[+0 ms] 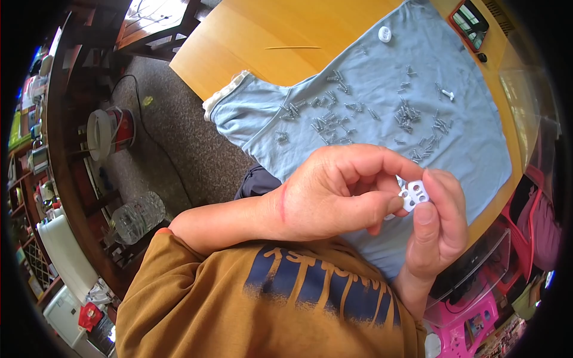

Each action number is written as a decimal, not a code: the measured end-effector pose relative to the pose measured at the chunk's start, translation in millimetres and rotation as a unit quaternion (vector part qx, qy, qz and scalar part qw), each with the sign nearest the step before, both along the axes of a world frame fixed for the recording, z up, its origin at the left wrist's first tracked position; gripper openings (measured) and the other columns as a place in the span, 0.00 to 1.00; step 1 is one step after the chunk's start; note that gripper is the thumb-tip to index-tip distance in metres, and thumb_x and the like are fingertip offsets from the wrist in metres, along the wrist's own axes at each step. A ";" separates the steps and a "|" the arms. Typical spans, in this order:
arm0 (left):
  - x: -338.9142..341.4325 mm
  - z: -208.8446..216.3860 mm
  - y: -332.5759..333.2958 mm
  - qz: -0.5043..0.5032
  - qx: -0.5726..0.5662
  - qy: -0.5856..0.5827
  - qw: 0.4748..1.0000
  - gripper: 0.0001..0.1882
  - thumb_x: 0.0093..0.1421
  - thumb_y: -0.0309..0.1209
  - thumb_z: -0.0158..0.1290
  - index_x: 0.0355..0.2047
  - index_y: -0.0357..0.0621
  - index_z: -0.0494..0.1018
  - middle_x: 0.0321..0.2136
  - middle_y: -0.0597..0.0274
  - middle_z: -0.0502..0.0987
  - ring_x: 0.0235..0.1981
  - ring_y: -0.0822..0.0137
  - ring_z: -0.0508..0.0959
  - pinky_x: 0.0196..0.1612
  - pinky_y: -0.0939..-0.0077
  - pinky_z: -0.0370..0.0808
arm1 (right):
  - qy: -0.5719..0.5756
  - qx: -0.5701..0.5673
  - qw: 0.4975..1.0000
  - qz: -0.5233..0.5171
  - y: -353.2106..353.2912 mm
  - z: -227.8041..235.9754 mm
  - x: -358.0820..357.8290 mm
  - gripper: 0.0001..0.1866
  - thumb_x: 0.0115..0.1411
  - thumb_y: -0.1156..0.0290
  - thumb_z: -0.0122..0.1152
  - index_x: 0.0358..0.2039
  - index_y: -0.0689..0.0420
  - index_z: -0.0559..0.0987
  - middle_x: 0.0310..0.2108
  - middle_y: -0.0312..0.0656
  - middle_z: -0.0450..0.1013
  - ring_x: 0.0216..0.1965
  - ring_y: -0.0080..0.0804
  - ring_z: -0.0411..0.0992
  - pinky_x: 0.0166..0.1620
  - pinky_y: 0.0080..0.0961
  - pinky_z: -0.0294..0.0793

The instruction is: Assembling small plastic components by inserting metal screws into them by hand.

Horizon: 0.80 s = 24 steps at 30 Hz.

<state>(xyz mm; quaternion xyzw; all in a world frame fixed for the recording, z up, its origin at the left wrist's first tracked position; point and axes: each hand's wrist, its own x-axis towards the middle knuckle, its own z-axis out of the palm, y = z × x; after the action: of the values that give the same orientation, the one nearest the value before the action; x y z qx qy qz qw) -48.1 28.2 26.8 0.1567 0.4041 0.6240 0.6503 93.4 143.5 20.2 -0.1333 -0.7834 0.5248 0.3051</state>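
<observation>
Above the cloth near my chest, both hands meet at small white plastic cord lock parts (419,191) with round holes. My right hand (441,224) pinches them between thumb and index finger. From the left, my left hand (340,194) reaches across with its thumb and index finger closed at the left edge of the same white parts. A bit of white also shows under the left thumb; the rest of what the left fingers hold is hidden. Beyond the hands, many small metal springs (407,115) lie in loose clusters on a light blue cloth (382,77).
A round white cord lock piece (384,34) and a small white plunger-like piece (447,95) lie on the cloth. On the wooden table (250,36) rests a thin stick (292,48). A phone (470,25) sits at the far right. Left on the floor stands a bucket (110,132).
</observation>
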 end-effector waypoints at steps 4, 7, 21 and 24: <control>-2.9 -2.7 0.3 -0.005 0.005 -0.012 1.000 0.16 0.58 0.19 0.49 0.48 0.33 0.68 0.33 0.58 0.78 0.28 0.78 0.76 0.27 0.88 0.71 | 0.002 -0.001 1.000 0.006 1.1 0.0 0.6 0.14 0.55 0.78 0.55 0.42 0.67 0.76 0.33 0.45 0.72 0.30 0.31 0.69 0.32 0.24 0.69; -5.2 -4.2 1.2 -0.020 0.016 -0.006 1.000 0.16 0.58 0.19 0.48 0.48 0.32 0.68 0.33 0.58 0.78 0.29 0.77 0.76 0.27 0.88 0.71 | 0.003 -0.007 1.000 0.002 1.0 -1.5 0.7 0.14 0.54 0.79 0.55 0.42 0.67 0.76 0.32 0.45 0.72 0.30 0.32 0.69 0.32 0.24 0.69; -8.8 -8.2 1.8 -0.039 0.004 0.004 0.999 0.14 0.57 0.21 0.50 0.44 0.34 0.71 0.28 0.62 0.78 0.22 0.80 0.73 0.25 0.89 0.69 | -0.028 -0.005 0.999 0.044 8.4 1.5 1.9 0.14 0.52 0.81 0.56 0.41 0.65 0.77 0.30 0.41 0.72 0.29 0.28 0.67 0.31 0.21 0.67; -10.0 -7.6 2.9 -0.047 0.002 -0.002 0.999 0.15 0.57 0.21 0.50 0.45 0.34 0.70 0.29 0.62 0.78 0.24 0.80 0.74 0.26 0.88 0.70 | -0.025 -0.012 0.999 0.042 8.0 0.8 2.3 0.14 0.52 0.81 0.55 0.41 0.65 0.77 0.30 0.41 0.71 0.28 0.28 0.67 0.31 0.21 0.66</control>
<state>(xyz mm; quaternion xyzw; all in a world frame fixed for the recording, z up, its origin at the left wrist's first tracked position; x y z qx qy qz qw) -58.1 31.1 19.3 0.1751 0.3938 0.5936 0.6796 95.7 151.5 21.0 -0.1167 -0.7892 0.5432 0.2617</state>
